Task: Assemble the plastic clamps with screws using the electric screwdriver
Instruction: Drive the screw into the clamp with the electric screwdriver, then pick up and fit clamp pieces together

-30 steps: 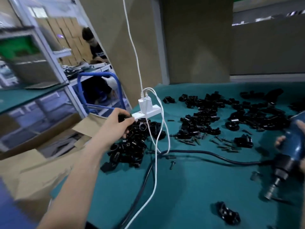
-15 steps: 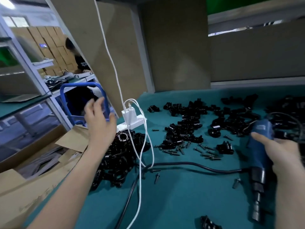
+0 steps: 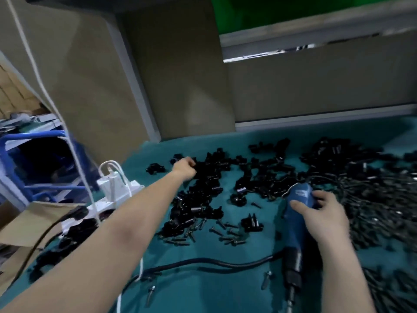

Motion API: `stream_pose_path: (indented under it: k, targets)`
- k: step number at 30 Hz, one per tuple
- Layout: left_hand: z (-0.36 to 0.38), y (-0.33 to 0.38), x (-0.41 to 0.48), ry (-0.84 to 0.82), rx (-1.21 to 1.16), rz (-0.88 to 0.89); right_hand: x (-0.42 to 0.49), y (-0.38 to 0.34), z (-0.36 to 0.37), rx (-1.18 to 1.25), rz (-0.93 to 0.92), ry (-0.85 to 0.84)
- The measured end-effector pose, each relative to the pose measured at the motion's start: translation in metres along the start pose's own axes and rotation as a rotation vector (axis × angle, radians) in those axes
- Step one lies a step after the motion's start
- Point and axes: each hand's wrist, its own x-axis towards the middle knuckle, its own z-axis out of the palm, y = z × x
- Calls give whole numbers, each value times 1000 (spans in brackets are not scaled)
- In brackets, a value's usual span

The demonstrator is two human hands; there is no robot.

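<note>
Black plastic clamps lie heaped across the middle of the green table. My left hand reaches far out to the heap's back left edge, fingers curled down onto the clamps; blur hides whether it grips one. My right hand grips the blue electric screwdriver around its upper body, with the bit pointing down and toward me. Loose screws are scattered between the heap and the screwdriver. A single clamp sits just left of the tool.
A white power strip with a charger and hanging white cables sits at the table's left edge. The screwdriver's black cord crosses the near table. A dark mass of parts fills the right. A cardboard box and a blue cart stand left.
My left hand left the near left heap by the power strip, rose, then stretched forward to the middle heap. The right hand brought the screwdriver in from the right edge.
</note>
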Motion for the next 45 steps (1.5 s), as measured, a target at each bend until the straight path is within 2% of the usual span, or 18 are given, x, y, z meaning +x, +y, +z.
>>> stream_pose_path:
  k: [3, 6, 8, 11, 14, 18, 21, 23, 25, 27, 30, 32, 34, 37, 40, 42, 44, 45]
  targets:
    - [2, -15, 19, 94, -28, 62, 4, 4, -4, 87, 1, -7]
    - [-5, -18, 23, 99, -379, 40, 10, 7, -8, 210, 41, -34]
    - [-16, -7, 25, 171, -636, -16, 14, 8, -11, 294, 63, -47]
    - [-29, 39, 19, 164, -766, 8, 18, 8, -15, 376, 87, -36]
    - [-18, 103, 11, 15, -690, 209, 16, 8, -19, 419, 83, -13]
    - [38, 192, 17, -71, -178, 547, 15, 8, -18, 450, 75, 0]
    - [77, 231, 29, -191, 227, 514, 16, 11, -18, 466, 68, -8]
    - [90, 238, 36, -262, 364, 441, 17, 13, -18, 471, 57, -18]
    - [95, 234, 41, -253, 376, 432, 18, 15, -19, 494, 55, -18]
    - [88, 226, 35, -135, 317, 458, 17, 14, -19, 543, 56, 25]
    - [61, 214, 8, 22, 6, 530, 12, 9, -21, 754, 64, 267]
    - [42, 204, -26, 76, -169, 621, 8, 0, -26, 888, 35, 342]
    - [28, 186, -75, 112, -268, 769, 3, -16, -32, 937, -15, 218]
    - [22, 154, -146, 188, -351, 925, -10, -48, -32, 779, -92, -139]
    - [18, 121, -186, 167, -455, 843, -31, -72, -25, 446, -256, -366]
    - [15, 99, -199, 105, -502, 795, -44, -78, -23, 301, -300, -482]
    - [15, 76, -211, 76, -615, 733, -54, -80, -25, 296, -280, -594]
    - [19, 65, -216, 25, -802, 636, -56, -78, -27, 346, -265, -611]
